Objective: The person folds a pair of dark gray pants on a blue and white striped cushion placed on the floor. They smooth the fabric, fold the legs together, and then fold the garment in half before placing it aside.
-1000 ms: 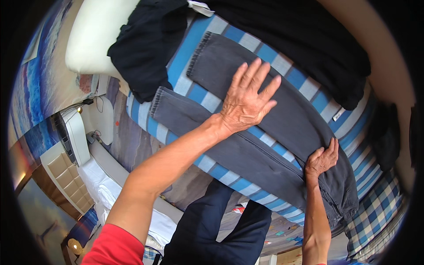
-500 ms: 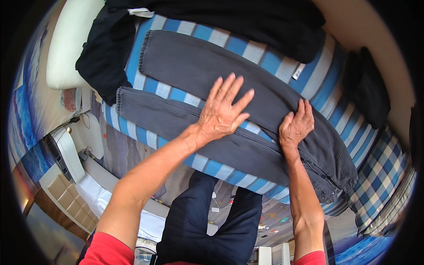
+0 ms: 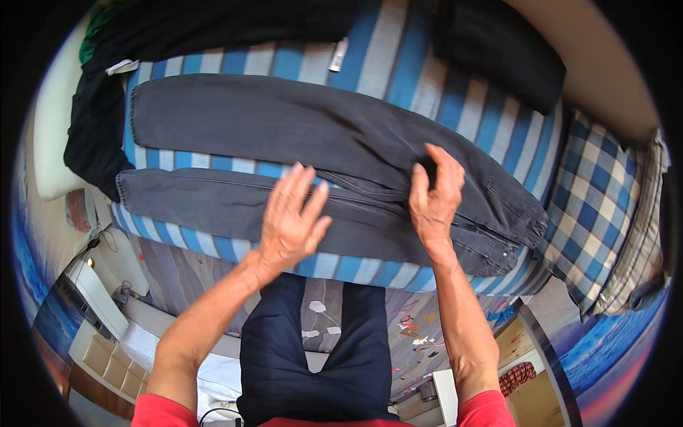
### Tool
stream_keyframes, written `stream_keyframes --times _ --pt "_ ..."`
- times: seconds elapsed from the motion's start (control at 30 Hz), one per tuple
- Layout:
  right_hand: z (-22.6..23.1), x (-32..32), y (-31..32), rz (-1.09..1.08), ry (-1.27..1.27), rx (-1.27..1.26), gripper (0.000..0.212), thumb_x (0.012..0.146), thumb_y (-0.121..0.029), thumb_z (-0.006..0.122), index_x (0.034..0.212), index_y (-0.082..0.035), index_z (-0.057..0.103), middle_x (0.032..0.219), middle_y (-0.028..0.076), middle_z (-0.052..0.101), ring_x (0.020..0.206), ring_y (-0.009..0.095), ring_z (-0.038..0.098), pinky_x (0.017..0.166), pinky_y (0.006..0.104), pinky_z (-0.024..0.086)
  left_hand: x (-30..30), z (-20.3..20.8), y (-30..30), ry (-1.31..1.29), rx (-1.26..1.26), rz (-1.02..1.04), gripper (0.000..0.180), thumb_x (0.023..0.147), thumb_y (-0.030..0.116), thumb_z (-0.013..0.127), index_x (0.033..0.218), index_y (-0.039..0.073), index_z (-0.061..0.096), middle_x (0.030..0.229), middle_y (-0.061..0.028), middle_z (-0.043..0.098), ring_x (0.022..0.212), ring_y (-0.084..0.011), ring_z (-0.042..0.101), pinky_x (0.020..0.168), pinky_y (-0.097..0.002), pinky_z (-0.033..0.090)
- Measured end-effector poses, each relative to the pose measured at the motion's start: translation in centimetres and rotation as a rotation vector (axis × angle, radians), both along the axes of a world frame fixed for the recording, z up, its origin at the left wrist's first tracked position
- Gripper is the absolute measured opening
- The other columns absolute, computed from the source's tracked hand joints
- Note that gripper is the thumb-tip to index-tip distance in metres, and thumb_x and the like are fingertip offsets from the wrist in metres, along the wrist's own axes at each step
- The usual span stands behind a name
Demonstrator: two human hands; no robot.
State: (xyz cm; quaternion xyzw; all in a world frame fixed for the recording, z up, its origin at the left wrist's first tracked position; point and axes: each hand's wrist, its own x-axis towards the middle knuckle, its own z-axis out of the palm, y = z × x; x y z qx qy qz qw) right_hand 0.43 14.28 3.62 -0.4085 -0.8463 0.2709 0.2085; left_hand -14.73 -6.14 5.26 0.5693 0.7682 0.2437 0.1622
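A pair of dark grey jeans [image 3: 235, 117] lies flat across a blue and white striped bed cover [image 3: 313, 62], waist to the right and leg hems to the left. Over the nearer trouser leg is my left hand [image 3: 288, 224], fingers stretched and apart, holding nothing. My right hand [image 3: 435, 199] is by the upper legs below the waist, its fingers slightly bent and the thumb apart, with nothing in it. Whether either palm touches the denim I cannot tell. Some creases run through the cloth between the hands and the waistband.
Black garments [image 3: 235, 25] lie along the far side and left end of the bed. A folded dark cloth [image 3: 498, 57] sits at the far right. A checked pillow [image 3: 594, 206] stands at the right end. The patterned floor [image 3: 420, 334] lies beyond the bed's near edge.
Both hands have lifted or slid off their earlier spots on the jeans, the left one now over the nearer leg. My view has shifted right, bringing more of the checked pillow into sight.
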Motion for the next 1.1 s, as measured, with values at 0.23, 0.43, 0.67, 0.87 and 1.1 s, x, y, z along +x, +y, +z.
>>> stream_keyframes --times 0.23,0.43,0.67,0.87,1.1 --pt "2.0 19.6 5.2 -0.494 -0.260 0.029 0.040 0.084 -0.015 0.067 0.120 -0.002 0.056 0.113 0.016 0.060 0.106 0.031 0.056 0.095 0.0396 0.042 14.0 0.1 4.8 -0.418 0.109 -0.121 0.055 0.071 0.008 0.073 0.123 -0.002 0.057 0.128 -0.0247 0.051 0.113 -0.0394 0.055 0.093 -0.0435 0.049" --pt "0.6 29.6 5.4 -0.704 -0.289 -0.285 0.065 0.084 -0.039 0.072 0.129 0.002 0.049 0.124 0.022 0.054 0.115 0.034 0.051 0.101 0.0414 0.038 16.3 -2.5 8.8 -0.375 -0.124 -0.036 0.066 0.072 0.012 0.073 0.133 0.001 0.048 0.139 -0.0222 0.040 0.125 -0.0413 0.041 0.101 -0.0460 0.039" --pt "-1.9 28.9 5.5 -0.721 -0.501 -0.265 0.070 0.078 -0.044 0.075 0.122 0.006 0.052 0.121 0.028 0.054 0.115 0.041 0.051 0.099 0.0424 0.039 15.6 -2.5 9.2 -0.369 -0.133 -0.119 0.066 0.070 0.004 0.072 0.132 -0.001 0.049 0.138 -0.0222 0.040 0.123 -0.0404 0.043 0.101 -0.0458 0.040" --pt "-1.4 28.8 6.3 -0.753 -0.282 -0.438 0.066 0.073 -0.039 0.080 0.114 0.006 0.055 0.110 0.022 0.062 0.103 0.030 0.057 0.093 0.0360 0.042 16.0 -2.2 9.3 -0.360 -0.070 -0.019 0.055 0.072 0.000 0.068 0.125 -0.003 0.054 0.132 -0.0216 0.048 0.116 -0.0386 0.050 0.094 -0.0420 0.046" --pt "-1.8 29.0 4.7 -0.740 -0.405 -0.172 0.069 0.080 -0.038 0.074 0.129 0.004 0.048 0.125 0.025 0.053 0.118 0.037 0.050 0.102 0.0417 0.037 14.2 -1.3 7.1 -0.304 0.044 0.044 0.048 0.070 -0.004 0.066 0.117 -0.006 0.058 0.124 -0.0212 0.054 0.113 -0.0381 0.054 0.095 -0.0420 0.047"
